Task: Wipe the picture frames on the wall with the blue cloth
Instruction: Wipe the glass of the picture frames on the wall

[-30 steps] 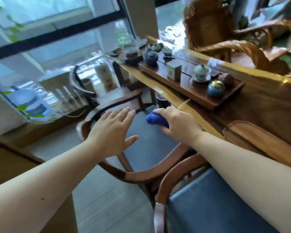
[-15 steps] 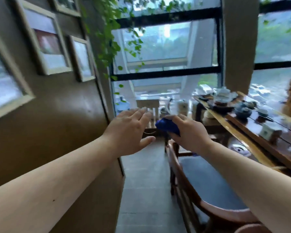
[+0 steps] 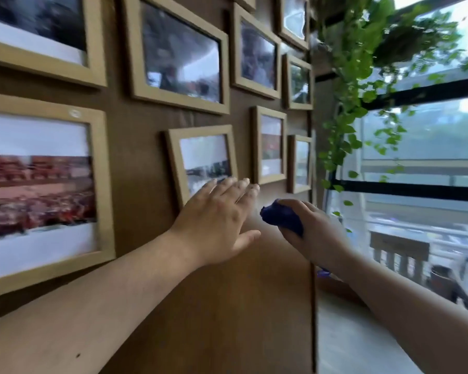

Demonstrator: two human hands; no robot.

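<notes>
Several light wooden picture frames hang on a brown wall [image 3: 135,147]. A small frame [image 3: 200,157] hangs in the middle, and a large one [image 3: 43,190] at the left. My left hand [image 3: 216,220] is open, fingers spread, its fingertips over the small frame's lower right corner. My right hand [image 3: 308,233] grips a bunched blue cloth [image 3: 281,217] just right of the left hand, below the frames. Whether the cloth touches the wall is unclear.
The wall ends at a vertical edge [image 3: 312,306] right of my hands. Trailing green vines [image 3: 354,85] hang by that edge, in front of large windows with black bars [image 3: 416,188]. A pale sill or ledge [image 3: 349,341] lies below right.
The view has swung from the tea table and chairs left and up to the wall of frames. Both hands kept their poses, the right still holding the cloth, and now reach near the small frame.
</notes>
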